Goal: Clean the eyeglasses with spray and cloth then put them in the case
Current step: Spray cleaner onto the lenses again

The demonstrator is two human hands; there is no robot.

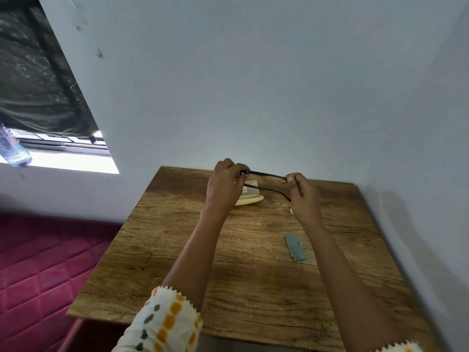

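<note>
Pinching the black eyeglasses at both ends with left hand and right hand, each grip closed on the frame, just above the open cream case at the far end of the tabletop. Probably light, thin, fragile: best taken by the frame, off the lenses. Case contents mostly hidden. Grey cloth lying well apart.

Black eyeglasses; pale yellow case; grey cloth; brown woodgrain table.

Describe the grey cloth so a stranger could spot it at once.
Start at the brown wood-grain table by the pale wall. On its right half lies a flat grey folded cloth, untouched. It is the tabletop's only grey item; the pale yellow case sits farther back.
</note>
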